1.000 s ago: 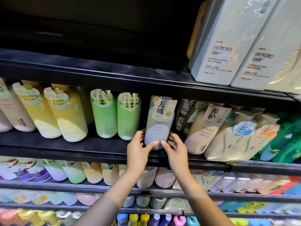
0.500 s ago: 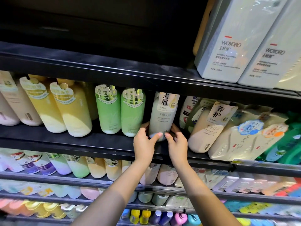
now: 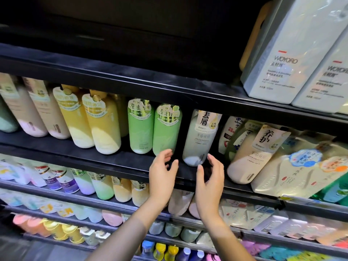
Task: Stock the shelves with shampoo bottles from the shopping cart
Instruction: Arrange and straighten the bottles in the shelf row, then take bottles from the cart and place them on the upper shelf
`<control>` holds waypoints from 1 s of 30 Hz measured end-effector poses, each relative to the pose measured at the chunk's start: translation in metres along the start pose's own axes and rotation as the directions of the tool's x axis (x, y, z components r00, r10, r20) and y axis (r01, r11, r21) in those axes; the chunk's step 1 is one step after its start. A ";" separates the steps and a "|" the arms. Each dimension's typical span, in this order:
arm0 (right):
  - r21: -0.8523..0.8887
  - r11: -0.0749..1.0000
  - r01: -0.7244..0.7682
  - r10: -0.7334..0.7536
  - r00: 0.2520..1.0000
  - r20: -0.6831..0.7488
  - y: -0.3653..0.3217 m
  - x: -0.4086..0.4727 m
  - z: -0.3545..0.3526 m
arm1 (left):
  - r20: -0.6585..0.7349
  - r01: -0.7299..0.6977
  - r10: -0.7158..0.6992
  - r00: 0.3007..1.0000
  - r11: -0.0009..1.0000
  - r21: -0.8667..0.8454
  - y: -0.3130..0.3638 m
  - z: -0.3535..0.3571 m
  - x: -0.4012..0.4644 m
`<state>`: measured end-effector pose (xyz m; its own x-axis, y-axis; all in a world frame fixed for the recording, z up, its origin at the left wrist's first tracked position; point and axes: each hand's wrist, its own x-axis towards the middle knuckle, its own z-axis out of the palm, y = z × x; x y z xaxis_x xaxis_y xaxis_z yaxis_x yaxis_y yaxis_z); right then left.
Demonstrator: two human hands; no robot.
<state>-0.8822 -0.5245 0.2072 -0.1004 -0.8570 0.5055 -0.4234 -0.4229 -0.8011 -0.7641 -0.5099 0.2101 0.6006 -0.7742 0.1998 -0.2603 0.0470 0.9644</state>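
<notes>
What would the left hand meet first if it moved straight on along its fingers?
Probably the base of the right-hand green bottle: the left hand's fingertips point at it, though depth is unclear.

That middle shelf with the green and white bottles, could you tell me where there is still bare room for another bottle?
Free: the dark gap between the green bottle and the white bottle, and the bare front lip of the shelf before them. Right of the white bottle, the leaning cream bottle and refill pouches crowd together.

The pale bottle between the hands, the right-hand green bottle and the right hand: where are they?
pale bottle [image 3: 200, 142]: head view, front label.
right-hand green bottle [image 3: 166, 132]: head view, body middle.
right hand [image 3: 210, 178]: head view, back of hand.
</notes>
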 end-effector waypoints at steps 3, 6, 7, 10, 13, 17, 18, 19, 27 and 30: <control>0.079 0.997 -0.006 -0.020 0.947 0.321 -0.021 -0.009 0.019 | -0.219 -0.023 0.023 0.975 1.000 0.004 -0.009 -0.032 0.006; 0.035 0.997 -0.071 0.050 0.903 0.427 -0.037 -0.001 0.050 | -0.274 0.059 -0.031 0.961 0.994 0.097 -0.013 -0.049 0.029; 0.007 0.996 -0.086 0.075 0.906 0.416 -0.042 0.004 0.060 | -0.261 0.085 -0.047 0.964 0.987 0.137 -0.014 -0.051 0.037; -0.150 0.968 -0.202 0.244 0.899 0.363 -0.053 0.016 0.083 | -0.203 0.085 -0.047 0.978 0.979 0.185 -0.019 -0.057 0.054; -0.242 0.936 -0.256 0.325 0.893 0.312 -0.053 0.023 0.095 | -0.191 0.080 -0.039 0.981 0.974 0.212 -0.023 -0.063 0.063; -0.288 0.928 -0.237 0.322 0.898 0.299 -0.046 0.022 0.100 | -0.222 0.059 0.011 0.975 0.949 0.309 -0.032 -0.067 0.069; -0.297 0.929 -0.219 0.310 0.901 0.305 -0.044 0.022 0.101 | -0.218 0.054 0.018 0.976 0.946 0.321 -0.033 -0.067 0.069; -0.307 0.930 -0.200 0.297 0.903 0.312 -0.042 0.022 0.101 | -0.213 0.044 0.027 0.977 0.945 0.324 -0.034 -0.067 0.069; -0.253 0.954 -0.163 0.247 0.903 0.352 -0.036 0.008 0.095 | -0.162 0.011 0.044 0.986 0.946 0.324 -0.032 -0.069 0.063; -0.190 0.975 -0.115 0.185 0.893 0.409 -0.045 -0.021 0.083 | -0.078 0.038 -0.013 0.997 0.940 0.338 -0.028 -0.082 0.046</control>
<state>-0.7864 -0.5116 0.2063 0.2000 -0.9646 0.1720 -0.5728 -0.2576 -0.7782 -0.6670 -0.4950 0.2063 0.6607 -0.7233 0.2006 -0.4772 -0.1985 0.8561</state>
